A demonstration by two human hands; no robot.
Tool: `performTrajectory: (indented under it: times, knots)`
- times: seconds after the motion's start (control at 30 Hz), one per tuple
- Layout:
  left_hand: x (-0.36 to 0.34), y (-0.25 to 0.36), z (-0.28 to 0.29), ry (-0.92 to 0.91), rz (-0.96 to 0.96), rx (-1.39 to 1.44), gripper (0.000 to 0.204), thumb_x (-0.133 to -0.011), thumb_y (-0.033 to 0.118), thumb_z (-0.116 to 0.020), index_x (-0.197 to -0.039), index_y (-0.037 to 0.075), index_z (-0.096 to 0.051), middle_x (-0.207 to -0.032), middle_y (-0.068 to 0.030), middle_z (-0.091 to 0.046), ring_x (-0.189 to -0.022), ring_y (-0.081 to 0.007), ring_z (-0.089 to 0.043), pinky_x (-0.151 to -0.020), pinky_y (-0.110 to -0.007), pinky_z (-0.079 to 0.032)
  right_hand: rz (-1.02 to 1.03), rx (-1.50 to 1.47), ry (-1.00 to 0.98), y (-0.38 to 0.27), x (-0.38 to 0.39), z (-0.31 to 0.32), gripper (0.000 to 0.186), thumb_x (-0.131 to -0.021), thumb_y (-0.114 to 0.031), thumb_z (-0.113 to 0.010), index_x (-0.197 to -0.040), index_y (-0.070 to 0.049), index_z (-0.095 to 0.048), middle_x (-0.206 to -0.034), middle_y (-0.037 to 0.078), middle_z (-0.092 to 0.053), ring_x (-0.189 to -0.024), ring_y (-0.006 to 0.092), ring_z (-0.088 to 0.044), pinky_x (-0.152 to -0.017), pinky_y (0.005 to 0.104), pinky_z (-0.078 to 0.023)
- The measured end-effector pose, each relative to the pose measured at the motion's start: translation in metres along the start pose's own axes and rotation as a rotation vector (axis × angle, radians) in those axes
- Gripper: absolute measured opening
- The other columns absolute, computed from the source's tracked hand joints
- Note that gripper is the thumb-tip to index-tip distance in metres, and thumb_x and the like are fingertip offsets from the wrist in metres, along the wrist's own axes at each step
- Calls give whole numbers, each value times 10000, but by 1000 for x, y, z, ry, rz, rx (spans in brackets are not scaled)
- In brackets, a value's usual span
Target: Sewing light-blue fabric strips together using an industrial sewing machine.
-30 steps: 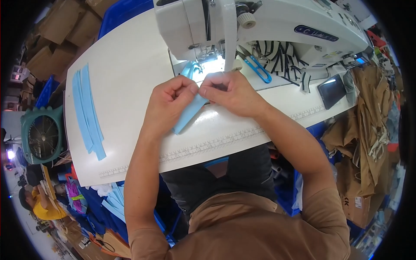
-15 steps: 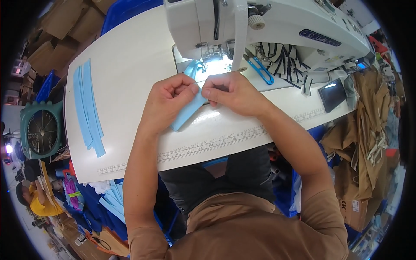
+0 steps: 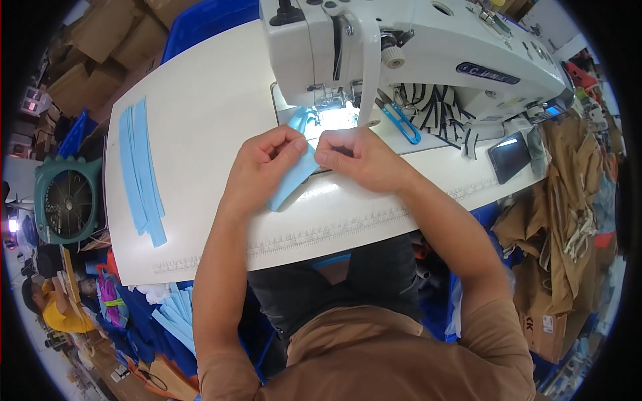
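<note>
Head view: I look straight down on my white sewing surface (image 3: 221,87), with my forearms coming up from the lower edge.
Left hand (image 3: 264,167): my fingers are curled and pinched shut on the upper end of a light blue fabric strip (image 3: 292,182), knuckles turned toward the machine.
Right hand (image 3: 358,159): closed on the same end of the strip from the other side, its fingertips touching those of my left, so the two hands sit together.
Strip position: it slants from my fingertips down to the left, its lower end lying on the surface beneath my left palm, just in front of the lit needle area.
Sewing machine (image 3: 414,47): white, standing at the far side of the surface, with its lamp shining on the plate just beyond my fingers.
Blue clip (image 3: 401,122): it lies on the surface beside the machine, to the right of my right hand.
Stack of blue strips (image 3: 140,174): long cut pieces lying side by side near the left end of the surface, well apart from my hands.
Green fan (image 3: 67,200): it stands off the left edge of the surface.
Small screen (image 3: 509,155): a dark panel at the right end of the surface.
</note>
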State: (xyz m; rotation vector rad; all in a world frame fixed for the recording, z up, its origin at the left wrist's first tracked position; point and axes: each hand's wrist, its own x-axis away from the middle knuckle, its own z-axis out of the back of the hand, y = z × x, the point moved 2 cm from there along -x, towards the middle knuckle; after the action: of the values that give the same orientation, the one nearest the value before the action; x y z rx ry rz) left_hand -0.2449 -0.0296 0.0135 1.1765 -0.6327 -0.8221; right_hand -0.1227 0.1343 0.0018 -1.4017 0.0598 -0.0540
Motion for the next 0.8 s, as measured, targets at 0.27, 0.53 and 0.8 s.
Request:
performTrajectory:
  times: [0.27,0.53,0.8]
  knots:
    - [4,6,-3,5,-18,-72,196,-987,226,-660,-997,37,-711,-824,-24,-654,-806,-117,-575,-787,-269,-473,2,-16,-13,0,1,-2,224,-984,-187,-637,-826,-33,-593,-684,-10,-502,-662,86,-418,-606,284,-374]
    - [2,6,-21,209,-196,-337,129,-981,140,-665,-998,14,-685,-773,-64,-635,-699,-134,-554,-676,-277,-469,72,179,146,2,-1,-2,269,-975,-192,-636,-785,-12,-573,-616,56,-473,-593,147,-412,-560,328,-368]
    - [0,5,-29,224,-228,-518,108,-964,138,-656,-1004,44,-693,-834,-115,-683,-717,-292,-640,-662,-353,-509,94,540,307,-4,11,-14,291,-974,-260,-634,-800,-27,-613,-674,160,-614,-662,364,-607,-607,458,-459]
